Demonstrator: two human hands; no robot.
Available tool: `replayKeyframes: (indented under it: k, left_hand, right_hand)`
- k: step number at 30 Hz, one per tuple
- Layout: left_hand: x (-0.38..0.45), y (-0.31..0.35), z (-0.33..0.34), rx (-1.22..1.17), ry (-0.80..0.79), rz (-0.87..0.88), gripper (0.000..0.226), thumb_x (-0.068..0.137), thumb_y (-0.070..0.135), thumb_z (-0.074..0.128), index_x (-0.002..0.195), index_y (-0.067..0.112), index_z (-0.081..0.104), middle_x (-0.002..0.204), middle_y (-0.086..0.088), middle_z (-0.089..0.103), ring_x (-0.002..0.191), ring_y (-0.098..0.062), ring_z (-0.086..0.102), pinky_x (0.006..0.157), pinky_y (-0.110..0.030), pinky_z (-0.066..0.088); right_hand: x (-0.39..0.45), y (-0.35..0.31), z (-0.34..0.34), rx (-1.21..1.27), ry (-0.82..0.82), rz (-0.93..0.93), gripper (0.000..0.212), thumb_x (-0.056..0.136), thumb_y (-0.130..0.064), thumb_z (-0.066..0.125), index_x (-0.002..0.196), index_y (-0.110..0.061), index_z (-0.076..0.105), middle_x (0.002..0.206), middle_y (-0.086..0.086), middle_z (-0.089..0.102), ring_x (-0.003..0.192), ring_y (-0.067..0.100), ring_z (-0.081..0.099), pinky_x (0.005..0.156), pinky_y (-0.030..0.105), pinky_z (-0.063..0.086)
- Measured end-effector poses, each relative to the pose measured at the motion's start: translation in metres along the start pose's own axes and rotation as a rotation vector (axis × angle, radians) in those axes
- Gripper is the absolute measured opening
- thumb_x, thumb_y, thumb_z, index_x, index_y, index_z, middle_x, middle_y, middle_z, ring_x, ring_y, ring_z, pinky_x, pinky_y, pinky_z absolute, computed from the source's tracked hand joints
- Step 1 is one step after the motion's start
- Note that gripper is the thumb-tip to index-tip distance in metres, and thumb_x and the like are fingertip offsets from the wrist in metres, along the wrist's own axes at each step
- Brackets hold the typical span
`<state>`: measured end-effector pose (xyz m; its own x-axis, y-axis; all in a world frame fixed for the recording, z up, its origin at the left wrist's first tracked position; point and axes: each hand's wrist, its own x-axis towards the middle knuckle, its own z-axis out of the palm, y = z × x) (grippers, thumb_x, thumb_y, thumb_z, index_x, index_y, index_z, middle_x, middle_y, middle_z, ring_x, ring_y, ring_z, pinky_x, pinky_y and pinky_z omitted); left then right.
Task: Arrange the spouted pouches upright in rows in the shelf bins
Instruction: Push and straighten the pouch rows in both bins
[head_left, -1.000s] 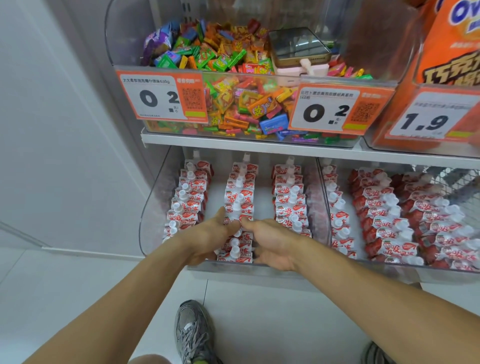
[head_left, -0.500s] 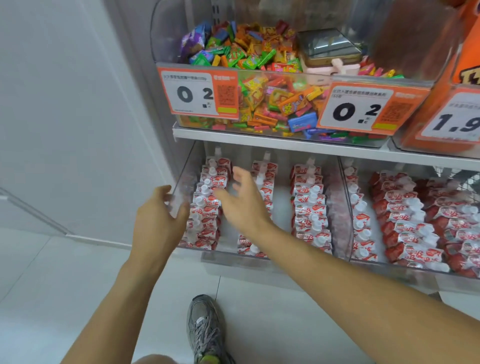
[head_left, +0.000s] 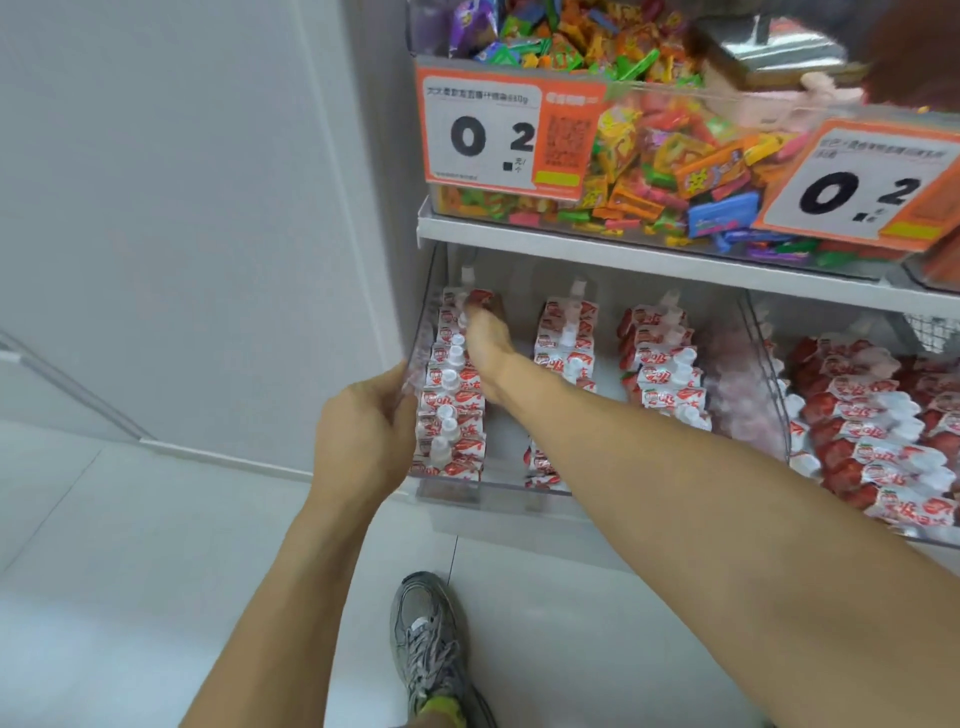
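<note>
Red-and-white spouted pouches stand in three rows in a clear bin (head_left: 451, 492) on the lower shelf: a left row (head_left: 453, 410), a middle row (head_left: 567, 338) and a right row (head_left: 665, 374). My left hand (head_left: 363, 431) grips the bin's left wall near its front corner, fingers curled round the edge. My right hand (head_left: 488, 348) reaches deep along the left row and touches the pouches near the back. It is blurred, and its fingers are hard to read. My right forearm covers part of the middle row.
A second clear bin to the right holds more pouches (head_left: 872, 441) lying tilted. Above the shelf edge (head_left: 623, 257) sits a candy bin (head_left: 649, 156) with orange price tags (head_left: 498, 135). A white wall (head_left: 182, 208) stands left; my shoe (head_left: 426, 639) is below.
My right hand moved from the middle row to the back of the left row. My left hand closed on the bin's left wall. The view swung left and closer.
</note>
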<state>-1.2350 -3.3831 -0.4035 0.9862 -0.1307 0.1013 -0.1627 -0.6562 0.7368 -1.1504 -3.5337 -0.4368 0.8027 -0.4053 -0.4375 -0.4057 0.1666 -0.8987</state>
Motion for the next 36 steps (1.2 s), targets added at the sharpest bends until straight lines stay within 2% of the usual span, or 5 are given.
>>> replayKeyframes:
  k: [22,26,29,33,36]
  left_hand:
    - [-0.009,0.011,0.009,-0.07,0.092,-0.086,0.031,0.098,0.023,0.052,0.125,0.028,0.065,0.095,-0.004,0.076,0.083,-0.024,0.068,0.066,-0.023,0.046]
    - [-0.01,0.011,0.007,-0.089,0.094,-0.086,0.031,0.097,0.021,0.053,0.125,0.027,0.065,0.083,0.005,0.071,0.066,-0.004,0.062,0.055,-0.004,0.04]
    - [-0.008,0.009,0.01,-0.076,0.107,-0.11,0.034,0.096,0.018,0.052,0.127,0.026,0.064,0.085,-0.002,0.073,0.074,-0.016,0.063,0.065,-0.02,0.043]
    - [-0.011,0.01,0.01,-0.091,0.115,-0.109,0.034,0.097,0.018,0.051,0.127,0.029,0.064,0.076,0.005,0.064,0.072,-0.016,0.061,0.068,-0.023,0.045]
    - [-0.011,0.009,0.014,-0.076,0.148,-0.096,0.034,0.098,0.019,0.05,0.128,0.029,0.062,0.088,0.002,0.073,0.077,-0.013,0.065,0.069,-0.023,0.046]
  right_hand:
    - [-0.041,0.038,0.001,0.025,-0.155,0.114,0.095,0.07,-0.062,0.05,0.153,-0.043,0.01,0.162,-0.003,0.028,0.144,0.029,0.036,0.116,0.055,0.031]
    - [-0.037,0.058,-0.004,-0.011,-0.233,0.177,0.106,0.054,-0.076,0.06,0.146,-0.053,0.013,0.151,-0.001,0.044,0.133,0.03,0.05,0.111,0.056,0.038]
    - [-0.03,0.065,-0.006,0.008,-0.284,0.212,0.118,0.043,-0.077,0.072,0.146,-0.049,0.021,0.146,0.0,0.051,0.126,0.029,0.056,0.106,0.057,0.042]
    - [-0.068,0.033,-0.018,0.064,-0.392,0.271,0.065,0.078,-0.057,0.061,0.134,-0.024,0.057,0.12,0.009,0.071,0.109,0.033,0.069,0.098,0.052,0.053]
    - [-0.068,0.035,-0.017,-0.026,-0.36,0.295,0.089,0.056,-0.071,0.06,0.135,-0.031,0.056,0.137,0.003,0.062,0.125,0.029,0.059,0.109,0.052,0.042]
